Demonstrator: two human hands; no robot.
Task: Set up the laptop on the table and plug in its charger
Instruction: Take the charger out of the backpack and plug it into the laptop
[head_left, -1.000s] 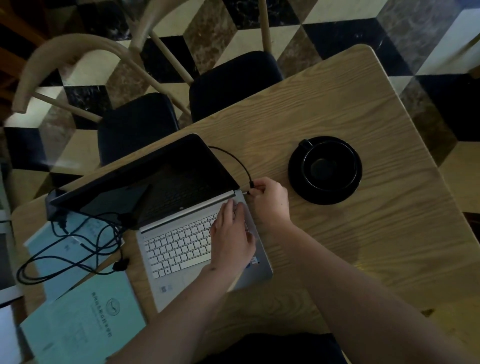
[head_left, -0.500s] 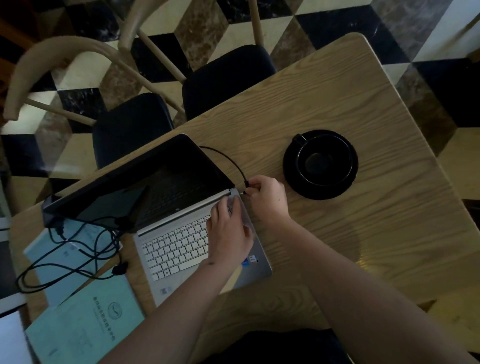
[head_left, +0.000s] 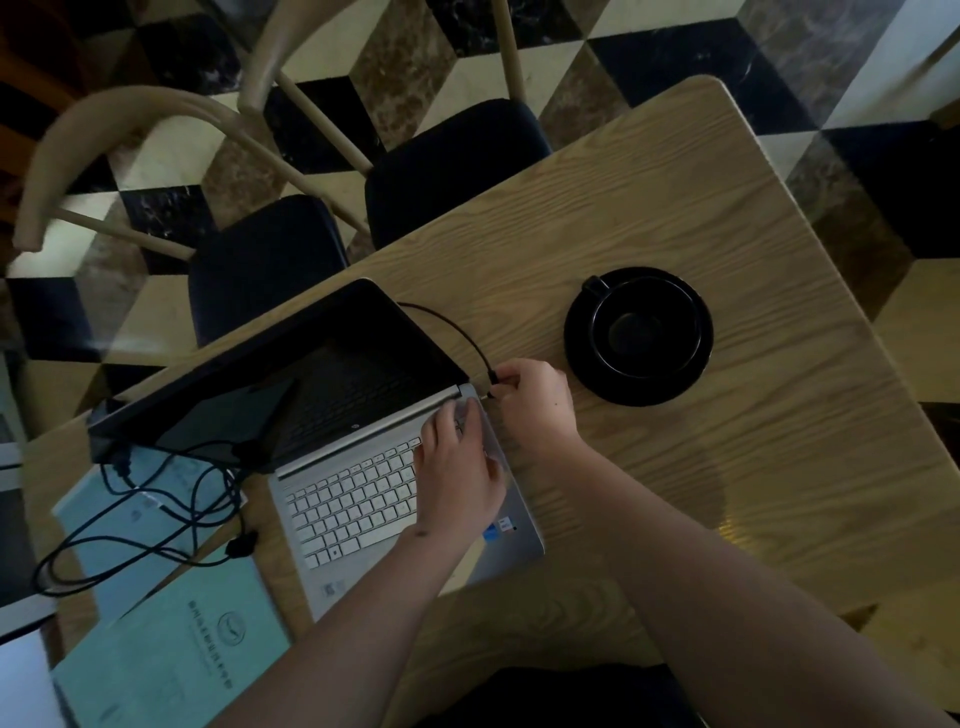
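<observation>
While the laptop (head_left: 363, 467) sits open at the table's (head_left: 727, 467) seven o'clock, the right hand (head_left: 535, 405) pinches the charger plug (head_left: 492, 375) beside its right edge, not visibly seated, and the left hand (head_left: 457, 478) lies flat, steadying it.

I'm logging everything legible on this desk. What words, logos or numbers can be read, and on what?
Nothing reads clearly.
Teal booklet: round emblem and lines of print, too blurred to read.
Laptop: small logo below the screen, stickers on the palm rest, key legends, all too small.
Black cup: no marking visible.
</observation>
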